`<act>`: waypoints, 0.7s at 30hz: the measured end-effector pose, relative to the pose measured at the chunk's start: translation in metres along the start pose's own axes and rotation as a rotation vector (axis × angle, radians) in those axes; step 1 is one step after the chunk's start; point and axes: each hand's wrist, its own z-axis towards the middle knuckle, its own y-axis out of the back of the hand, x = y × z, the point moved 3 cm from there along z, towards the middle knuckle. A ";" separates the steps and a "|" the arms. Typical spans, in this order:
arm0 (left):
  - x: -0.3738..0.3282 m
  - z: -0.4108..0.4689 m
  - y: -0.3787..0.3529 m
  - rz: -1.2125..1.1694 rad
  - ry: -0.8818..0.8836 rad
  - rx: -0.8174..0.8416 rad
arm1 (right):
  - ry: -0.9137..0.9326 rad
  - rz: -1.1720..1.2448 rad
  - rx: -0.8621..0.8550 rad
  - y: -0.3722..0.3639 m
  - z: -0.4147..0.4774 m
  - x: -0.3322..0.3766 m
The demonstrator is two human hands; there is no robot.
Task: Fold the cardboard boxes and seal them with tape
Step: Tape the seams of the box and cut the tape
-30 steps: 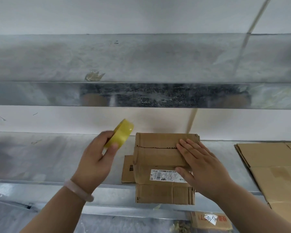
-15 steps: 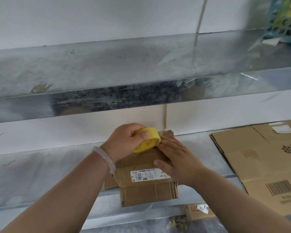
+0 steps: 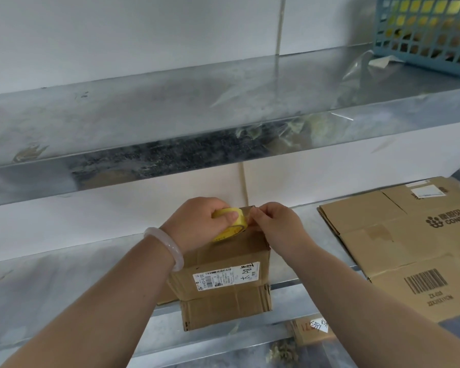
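A small brown cardboard box [image 3: 223,264] with a white shipping label sits on the metal shelf [image 3: 51,282], its near end overhanging the shelf's front edge. My left hand [image 3: 197,224] grips a yellow tape roll [image 3: 233,221] held against the far top of the box. Right beside the roll, my right hand [image 3: 274,224] has its fingertips pinched at the tape's end; the tape strip itself is too thin and clear to make out.
Flattened cardboard boxes [image 3: 404,245] lie stacked on the shelf to the right. A blue plastic basket [image 3: 425,33] stands on the upper shelf at the far right, with clear plastic film beside it. More cardboard [image 3: 311,330] shows below the shelf edge.
My left hand brought the tape roll from the left down onto the far end of the box. My right hand lifted off the flaps and now pinches at the roll.
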 end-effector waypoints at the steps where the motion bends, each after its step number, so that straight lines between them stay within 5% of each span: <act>1: -0.001 0.000 0.001 -0.007 0.012 0.001 | -0.018 0.085 -0.001 0.002 0.002 -0.001; 4: -0.003 0.002 0.001 -0.016 0.057 0.011 | -0.083 0.428 0.000 0.011 0.004 -0.001; 13: -0.014 0.018 -0.009 0.122 0.090 0.016 | -0.238 0.971 -0.046 0.007 -0.003 -0.005; 21: 0.007 0.003 0.000 -0.224 0.135 -0.047 | -0.156 0.564 -0.019 -0.005 0.005 -0.003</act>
